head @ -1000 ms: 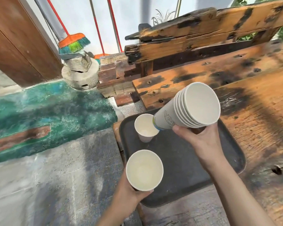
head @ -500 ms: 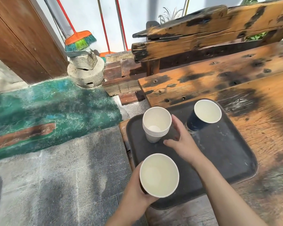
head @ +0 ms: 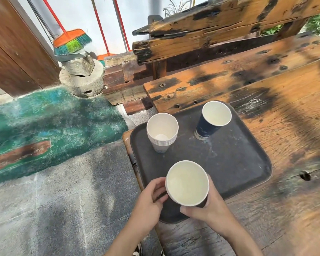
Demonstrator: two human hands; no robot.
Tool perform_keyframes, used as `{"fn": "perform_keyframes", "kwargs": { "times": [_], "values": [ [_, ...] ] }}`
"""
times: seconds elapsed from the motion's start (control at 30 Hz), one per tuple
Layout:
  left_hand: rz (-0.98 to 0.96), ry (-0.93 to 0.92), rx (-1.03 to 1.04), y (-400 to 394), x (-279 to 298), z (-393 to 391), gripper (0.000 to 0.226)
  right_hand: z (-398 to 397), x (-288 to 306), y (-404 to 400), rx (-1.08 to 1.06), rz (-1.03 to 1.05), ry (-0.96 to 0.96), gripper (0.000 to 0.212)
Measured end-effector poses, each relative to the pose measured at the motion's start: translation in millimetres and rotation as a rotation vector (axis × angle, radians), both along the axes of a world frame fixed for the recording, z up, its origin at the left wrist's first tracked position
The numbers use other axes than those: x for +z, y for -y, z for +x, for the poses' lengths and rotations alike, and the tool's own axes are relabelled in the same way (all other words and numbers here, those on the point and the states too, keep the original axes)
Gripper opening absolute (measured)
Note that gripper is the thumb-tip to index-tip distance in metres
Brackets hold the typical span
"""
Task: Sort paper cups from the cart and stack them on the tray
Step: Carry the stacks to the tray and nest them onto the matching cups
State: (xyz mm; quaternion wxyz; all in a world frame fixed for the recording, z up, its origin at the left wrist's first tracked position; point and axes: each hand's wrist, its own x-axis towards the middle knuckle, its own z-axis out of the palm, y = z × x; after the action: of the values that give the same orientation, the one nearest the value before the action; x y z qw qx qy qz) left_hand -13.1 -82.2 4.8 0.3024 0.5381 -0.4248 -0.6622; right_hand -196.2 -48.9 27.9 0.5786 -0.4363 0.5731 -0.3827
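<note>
— Currently, what is listed on the tray (head: 248, 163)?

— Item one: a white nested stack (head: 162, 133), set upright at the far left corner. Item two: a single dark blue cup (head: 211, 121), set upright at the far right, well apart from the stack. Item three: a dark-walled cup (head: 187, 182), held above the near edge, not yet set down.

— How is item three held?

— It is enclosed by both grips: the left hand (head: 148, 202) is curled on its left wall, the right hand (head: 209, 206) is wrapped under its right wall and base.

— Which step is judged to be in hand?

— Sorting by colour. The held cup is probably meant for the blue cup; it must be carried across the worktop, aligned upright and nested inside.
</note>
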Motion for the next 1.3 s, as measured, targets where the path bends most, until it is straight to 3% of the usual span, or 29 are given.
{"fn": "perform_keyframes", "kwargs": {
  "times": [0.1,0.23,0.37,0.6,0.8,1.03,1.3],
  "values": [
    [-0.046,0.120,-0.112,0.8,-2.2,-5.4,0.059,-10.6,5.6,-2.6,-0.127,-0.029,-0.072,0.085],
    [-0.293,0.537,-0.254,0.7,-20.3,-1.2,0.050,-47.1,21.9,-5.5,-0.331,-0.053,0.001,0.088],
    [-0.461,0.854,-0.451,-1.2,-41.8,1.5,0.056,-98.5,63.7,4.1,-0.487,-0.214,0.032,0.082],
    [-0.632,1.119,-0.659,-4.4,-37.2,-9.6,0.076,-133.1,151.8,72.1,-0.429,-0.552,0.023,0.075],
    [-0.564,1.206,-0.647,-3.6,-33.8,-17.0,0.082,-110.8,139.7,119.2,-0.396,-0.526,0.000,0.083],
    [-0.611,1.205,-0.626,-4.4,-34.2,-15.1,0.082,-96.7,76.9,145.1,-0.435,-0.342,-0.067,0.075],
    [-0.556,1.218,-0.695,-4.3,-34.6,-16.2,0.084,-95.8,7.6,143.4,-0.409,-0.129,-0.108,0.085]
  ]
}}
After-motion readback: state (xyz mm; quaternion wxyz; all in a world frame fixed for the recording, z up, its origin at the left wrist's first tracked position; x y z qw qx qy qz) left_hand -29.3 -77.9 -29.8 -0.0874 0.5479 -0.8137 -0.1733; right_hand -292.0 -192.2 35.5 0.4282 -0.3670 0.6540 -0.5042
